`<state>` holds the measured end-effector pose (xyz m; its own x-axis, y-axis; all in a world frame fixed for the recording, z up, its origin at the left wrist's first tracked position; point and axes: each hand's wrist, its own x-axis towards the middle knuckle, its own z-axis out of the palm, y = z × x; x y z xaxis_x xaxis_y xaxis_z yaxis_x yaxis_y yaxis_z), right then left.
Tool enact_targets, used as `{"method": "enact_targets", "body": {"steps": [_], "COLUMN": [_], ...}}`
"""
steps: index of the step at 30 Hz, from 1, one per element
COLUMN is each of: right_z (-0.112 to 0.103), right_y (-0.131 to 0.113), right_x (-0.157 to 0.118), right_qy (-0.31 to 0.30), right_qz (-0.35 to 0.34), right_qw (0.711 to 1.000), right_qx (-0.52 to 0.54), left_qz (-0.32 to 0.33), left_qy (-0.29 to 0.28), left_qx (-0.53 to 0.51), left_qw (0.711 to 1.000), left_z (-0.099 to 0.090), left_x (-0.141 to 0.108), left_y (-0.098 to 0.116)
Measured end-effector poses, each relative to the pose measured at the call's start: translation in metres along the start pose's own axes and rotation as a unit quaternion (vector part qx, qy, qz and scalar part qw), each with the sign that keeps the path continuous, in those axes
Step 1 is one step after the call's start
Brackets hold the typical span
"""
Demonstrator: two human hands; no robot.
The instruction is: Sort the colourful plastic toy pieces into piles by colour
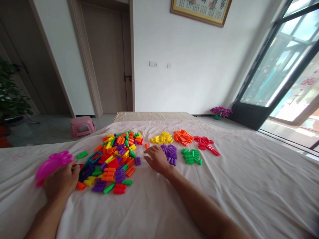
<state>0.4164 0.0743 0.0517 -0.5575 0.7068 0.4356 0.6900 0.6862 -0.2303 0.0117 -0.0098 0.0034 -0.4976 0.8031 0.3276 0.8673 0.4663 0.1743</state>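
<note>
My left hand is curled beside a bright pink plastic dish, which it partly covers. A red plastic building piece shows between its thumb and forefinger. My right hand is over the cloth with its fingers apart and nothing visible in them. It is just left of a group of purple pieces and partly hides it. A small orange piece lies just beyond its fingertips. Between my hands is a mixed heap of colourful tube-shaped pieces, with dark blue frame-like pieces at its left side.
Sorted groups of yellow, orange, red and green pieces lie on the wrinkled pale cloth. One green piece lies near the dish. A pink stool stands on the floor beyond.
</note>
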Motion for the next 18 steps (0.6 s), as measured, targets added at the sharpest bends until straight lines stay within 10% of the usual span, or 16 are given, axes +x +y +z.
{"method": "enact_targets", "body": {"steps": [9, 18], "right_z": [0.025, -0.004], "right_y": [-0.023, 0.014], "right_x": [-0.001, -0.005], "right_qy": [-0.062, 0.054], "right_qz": [-0.010, 0.080], "right_qw": [0.998, 0.995], "right_qx": [0.027, -0.030], "left_qz": [-0.005, -0.010], "left_qy": [-0.011, -0.013], "left_qx": [0.001, -0.006], "left_qw": [1.000, 1.000], "left_z": [-0.002, -0.004], "left_x": [0.000, 0.000], "left_y": [0.002, 0.002]}}
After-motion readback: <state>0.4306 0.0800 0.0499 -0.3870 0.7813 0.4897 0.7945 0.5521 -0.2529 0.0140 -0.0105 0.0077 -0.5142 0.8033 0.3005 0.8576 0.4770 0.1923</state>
